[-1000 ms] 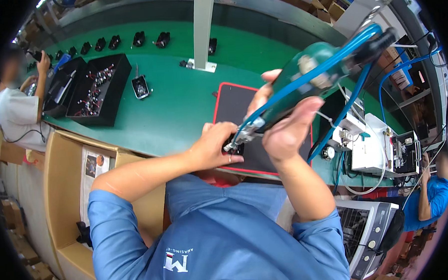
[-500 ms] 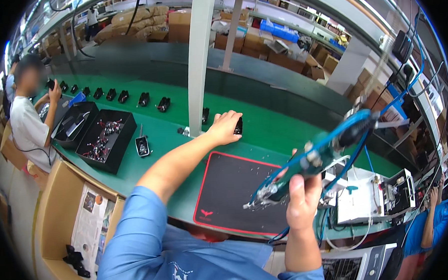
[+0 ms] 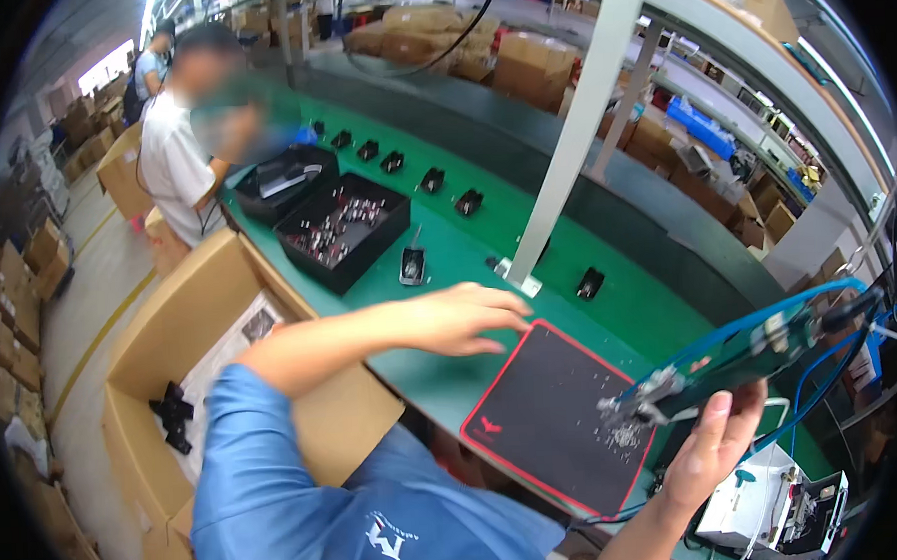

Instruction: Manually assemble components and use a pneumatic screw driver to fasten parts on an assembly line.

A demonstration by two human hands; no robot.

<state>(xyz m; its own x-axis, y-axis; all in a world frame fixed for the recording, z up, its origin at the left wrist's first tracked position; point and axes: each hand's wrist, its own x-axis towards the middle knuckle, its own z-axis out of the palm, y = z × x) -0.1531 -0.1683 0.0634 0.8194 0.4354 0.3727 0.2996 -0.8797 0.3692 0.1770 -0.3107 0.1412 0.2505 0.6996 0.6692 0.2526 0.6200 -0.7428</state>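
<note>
- The right hand (image 3: 711,449), nearest, gripped the green electric screwdriver (image 3: 742,352) from below, fingers wrapped about its body; the tool hung tilted above the black mat (image 3: 550,416).
- The tool looked rigid and fairly heavy, its blue cables (image 3: 770,316) tugging; mid-body seemed the best place to hold it.
- The left hand (image 3: 465,319) stretched forward, fingers spread and empty, over the green bench (image 3: 447,255).
- Farther off lay a small black part (image 3: 590,284).

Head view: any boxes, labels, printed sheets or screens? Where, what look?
Cardboard cartons: brown, stacked beyond the green bench, top centre.
Open carton: tan, left of the bench, beside the person.
Printed sheet: white with dark pictures, lying in that carton.
White box: lower right, below the right hand.
</note>
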